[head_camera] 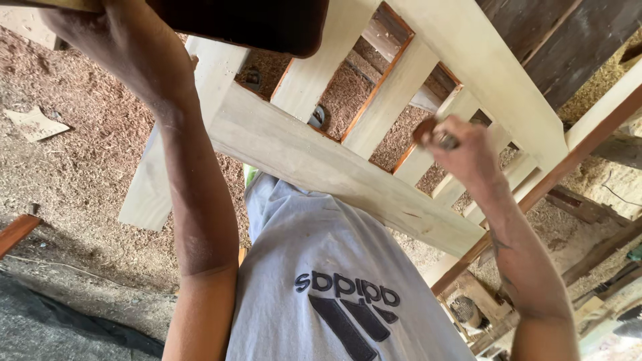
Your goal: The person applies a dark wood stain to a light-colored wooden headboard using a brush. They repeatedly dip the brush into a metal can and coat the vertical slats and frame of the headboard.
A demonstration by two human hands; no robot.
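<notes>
Right hand (461, 150) closes around a small tool (433, 136) over the pale wooden frame (321, 167) at two o'clock, apparently working a slat; my left hand (114, 40) grips a dark block (254, 23) at eleven.

The wooden frame (321, 160) is pale cream, its inner edges trimmed in reddish orange, and the sawdust floor (80, 167) beneath is a speckled tan-brown. The person's shirt (321, 267) is light grey with a dark navy striped emblem. The object (254, 23) gripped above is very dark, nearly black-brown.
</notes>
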